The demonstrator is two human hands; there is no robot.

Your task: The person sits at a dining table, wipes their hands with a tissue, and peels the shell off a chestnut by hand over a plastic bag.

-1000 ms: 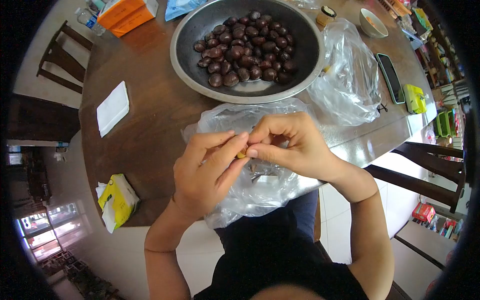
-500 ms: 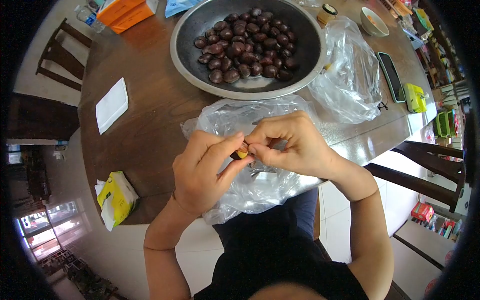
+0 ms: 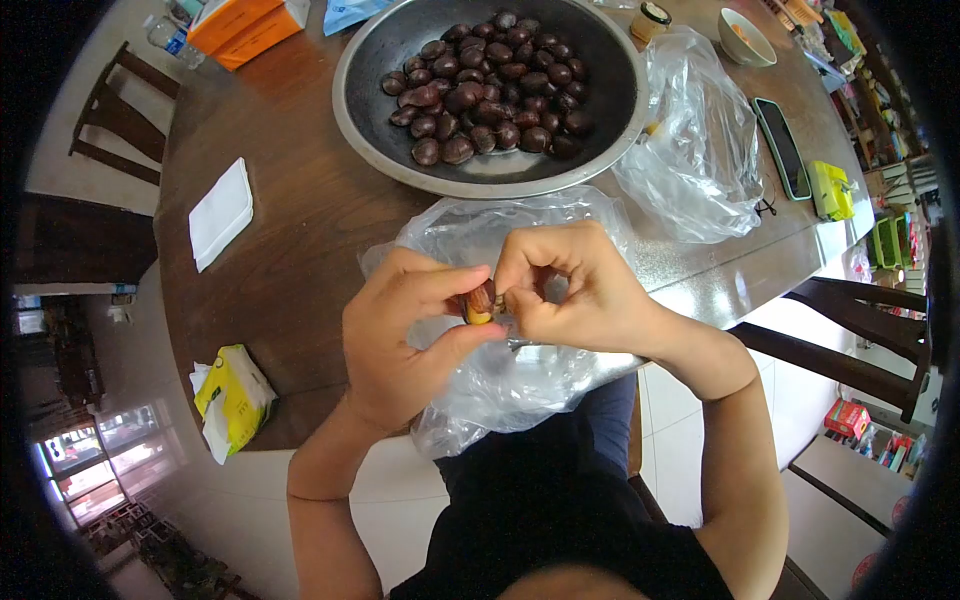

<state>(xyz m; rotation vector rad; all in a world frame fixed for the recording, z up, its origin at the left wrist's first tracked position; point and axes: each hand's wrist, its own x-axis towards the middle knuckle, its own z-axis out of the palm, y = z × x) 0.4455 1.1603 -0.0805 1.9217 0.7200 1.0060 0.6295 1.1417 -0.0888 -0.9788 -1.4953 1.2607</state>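
Between the thumb and fingertips of my left hand (image 3: pixel 395 325) is a partly peeled chestnut (image 3: pixel 481 303), with brown skin and a patch of yellow flesh showing. My right hand (image 3: pixel 580 290) is closed in a pinch beside it, gripping a small piece of shell (image 3: pixel 501 303) at the chestnut's edge. Under both hands a clear plastic bag (image 3: pixel 530 395) lies spread over the table edge and hangs toward my lap. Just beyond the hands stands a large metal basin (image 3: pixel 490 188) of dark brown chestnuts (image 3: pixel 485 90).
On the wooden table (image 3: pixel 290 200) are a folded white napkin (image 3: pixel 221 214), a yellow tissue pack (image 3: pixel 235 400), another plastic bag (image 3: pixel 695 140), a phone (image 3: pixel 781 148), a green packet (image 3: pixel 830 190), a jar (image 3: pixel 650 21), a bowl (image 3: pixel 747 40) and an orange box (image 3: pixel 247 30).
My left fingers have spread wider around the chestnut, so more of its brown skin shows. The right hand has curled tighter and pulled slightly away from it.
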